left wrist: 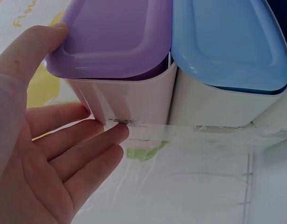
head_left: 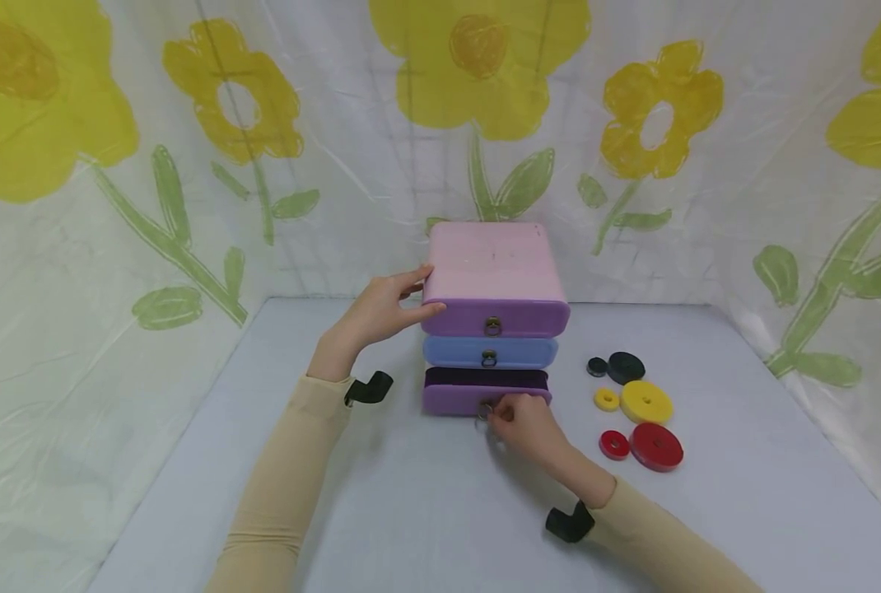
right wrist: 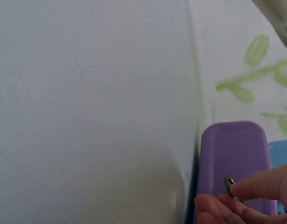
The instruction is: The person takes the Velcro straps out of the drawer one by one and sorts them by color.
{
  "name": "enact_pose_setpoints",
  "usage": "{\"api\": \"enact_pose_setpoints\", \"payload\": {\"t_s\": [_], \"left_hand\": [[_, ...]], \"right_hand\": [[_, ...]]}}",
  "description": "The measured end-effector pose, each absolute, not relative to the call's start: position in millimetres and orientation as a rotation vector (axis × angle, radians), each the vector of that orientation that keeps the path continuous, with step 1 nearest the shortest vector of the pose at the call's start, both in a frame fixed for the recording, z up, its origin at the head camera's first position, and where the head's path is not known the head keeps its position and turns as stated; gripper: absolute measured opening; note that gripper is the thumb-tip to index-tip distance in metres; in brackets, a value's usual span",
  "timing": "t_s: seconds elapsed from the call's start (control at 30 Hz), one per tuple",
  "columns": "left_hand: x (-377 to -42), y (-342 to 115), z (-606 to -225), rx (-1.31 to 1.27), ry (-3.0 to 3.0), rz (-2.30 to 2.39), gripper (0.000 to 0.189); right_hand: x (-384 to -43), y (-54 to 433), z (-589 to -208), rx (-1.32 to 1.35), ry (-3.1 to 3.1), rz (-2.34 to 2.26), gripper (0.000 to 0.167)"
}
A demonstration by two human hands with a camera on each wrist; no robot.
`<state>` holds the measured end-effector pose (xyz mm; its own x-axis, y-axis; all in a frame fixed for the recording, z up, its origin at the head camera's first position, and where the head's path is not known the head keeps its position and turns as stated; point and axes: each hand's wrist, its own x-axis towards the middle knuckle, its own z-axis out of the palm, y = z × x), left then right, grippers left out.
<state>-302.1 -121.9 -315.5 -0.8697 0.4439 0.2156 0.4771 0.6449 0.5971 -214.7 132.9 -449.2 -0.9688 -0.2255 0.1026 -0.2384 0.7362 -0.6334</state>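
A small three-tier drawer cabinet (head_left: 491,262) with a pink top stands toward the back of the table. Its top drawer (head_left: 455,319) is purple, the middle drawer (head_left: 451,352) blue, and both look closed. Pulled partly out, the bottom purple drawer (head_left: 448,401) shows a dark inside. My left hand (head_left: 376,313) rests on the cabinet's upper left side, thumb at the edge of the purple front, fingers fairly straight against the side wall. Between thumb and fingers, my right hand (head_left: 531,432) pinches the bottom drawer's metal ring pull (right wrist: 228,185).
Right of the cabinet lie black discs (head_left: 626,367), yellow discs (head_left: 646,402) and red discs (head_left: 657,447), each colour as one large and one small. A flower-printed curtain (head_left: 351,165) hangs behind the white table (head_left: 381,511).
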Motion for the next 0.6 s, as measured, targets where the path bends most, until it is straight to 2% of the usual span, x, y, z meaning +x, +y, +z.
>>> {"api": "enact_pose_setpoints", "payload": {"t_s": [0.4,0.6], "left_hand": [[-300.8,-121.2,-313.9,-0.773,-2.809,-1.024,0.08],[-299.6,-121.2,-313.2,-0.776,-2.817,-1.039,0.079]], "right_hand": [[-232.6,131.8,-447.3,0.302,-2.938,1.088,0.007],[-243.1,132.5,-448.7,0.309,-2.943,1.11,0.012]]}}
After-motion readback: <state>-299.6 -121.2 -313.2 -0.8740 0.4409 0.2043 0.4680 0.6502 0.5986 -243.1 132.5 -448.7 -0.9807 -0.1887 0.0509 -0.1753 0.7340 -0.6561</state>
